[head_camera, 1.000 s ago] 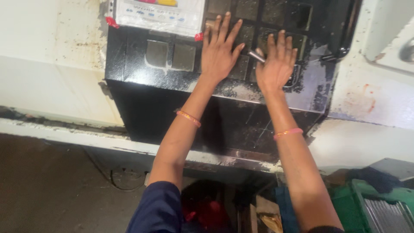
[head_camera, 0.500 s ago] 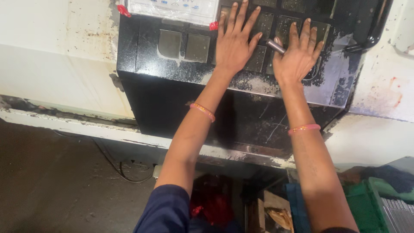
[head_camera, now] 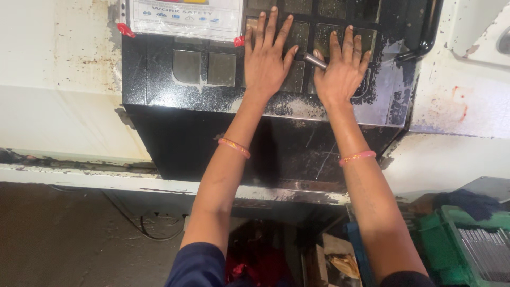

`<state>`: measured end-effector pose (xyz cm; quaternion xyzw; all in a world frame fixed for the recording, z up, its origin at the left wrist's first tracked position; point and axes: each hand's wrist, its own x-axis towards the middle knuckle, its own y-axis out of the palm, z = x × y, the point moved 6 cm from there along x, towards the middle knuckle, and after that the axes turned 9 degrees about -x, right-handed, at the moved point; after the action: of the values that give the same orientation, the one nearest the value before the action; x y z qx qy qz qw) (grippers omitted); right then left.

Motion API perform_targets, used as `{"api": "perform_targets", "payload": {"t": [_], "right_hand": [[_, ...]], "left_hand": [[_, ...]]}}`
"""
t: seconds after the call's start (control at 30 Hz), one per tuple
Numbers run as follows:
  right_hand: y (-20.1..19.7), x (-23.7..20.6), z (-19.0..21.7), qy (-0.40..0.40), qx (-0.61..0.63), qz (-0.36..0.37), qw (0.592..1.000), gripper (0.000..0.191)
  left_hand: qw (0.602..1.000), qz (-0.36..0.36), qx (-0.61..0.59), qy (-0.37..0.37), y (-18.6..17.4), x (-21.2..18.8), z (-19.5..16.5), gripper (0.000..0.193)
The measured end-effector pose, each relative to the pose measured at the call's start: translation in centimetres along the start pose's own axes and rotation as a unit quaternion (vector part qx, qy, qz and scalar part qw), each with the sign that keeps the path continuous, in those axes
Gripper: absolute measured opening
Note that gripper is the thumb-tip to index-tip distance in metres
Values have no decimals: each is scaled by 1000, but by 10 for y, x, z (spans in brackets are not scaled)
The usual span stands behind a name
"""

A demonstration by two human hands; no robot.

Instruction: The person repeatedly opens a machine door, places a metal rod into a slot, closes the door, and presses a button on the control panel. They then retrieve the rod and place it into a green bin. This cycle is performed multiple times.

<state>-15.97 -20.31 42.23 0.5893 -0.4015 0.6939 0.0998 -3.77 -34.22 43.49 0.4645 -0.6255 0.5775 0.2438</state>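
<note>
My left hand [head_camera: 268, 58] lies flat, fingers spread, on the black sliding door [head_camera: 175, 127] of a white machine, holding nothing. My right hand [head_camera: 342, 72] is also pressed flat on the door, just to the right. A short metal rod [head_camera: 314, 60] is pinched between its thumb and forefinger and sticks out towards my left hand. Both wrists wear thin bangles. The door has small dark window panes, and metal dust lies along its ledge.
A black bar handle [head_camera: 427, 32] sits at the door's upper right. A laminated paper sheet [head_camera: 186, 16] is taped at its upper left. Below right stands a green crate [head_camera: 467, 244] of metal parts. Cables [head_camera: 143, 223] trail on the floor.
Both hands stay pressed flat on the door with the rod in the right one. The view has shifted slightly; any sliding of the door is unclear.
</note>
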Motion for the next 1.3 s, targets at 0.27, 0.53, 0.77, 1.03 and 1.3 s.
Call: {"api": "perform_targets", "payload": {"t": [0.27,0.53,0.77,1.03,1.3], "right_hand": [[-4,0,1,-2,1,-1,1000,52],[-6,2,1,-3,2,-17,1000,51],[-7,-2,0,-8,9,-25,1000,50],[-8,-1,1,-7,9,-19,1000,52],[-8,0,2,-3,6,-17,1000,53]], "left_hand": [[1000,-1,3,1,0,-1,-1,62],[1000,-4,-14,3,-3,0,-3,64],[1000,-8,-13,7,0,-3,-1,64],[1000,5,0,1,0,-2,-2,65],[1000,16,-1,-7,0,-1,-2,65]]}}
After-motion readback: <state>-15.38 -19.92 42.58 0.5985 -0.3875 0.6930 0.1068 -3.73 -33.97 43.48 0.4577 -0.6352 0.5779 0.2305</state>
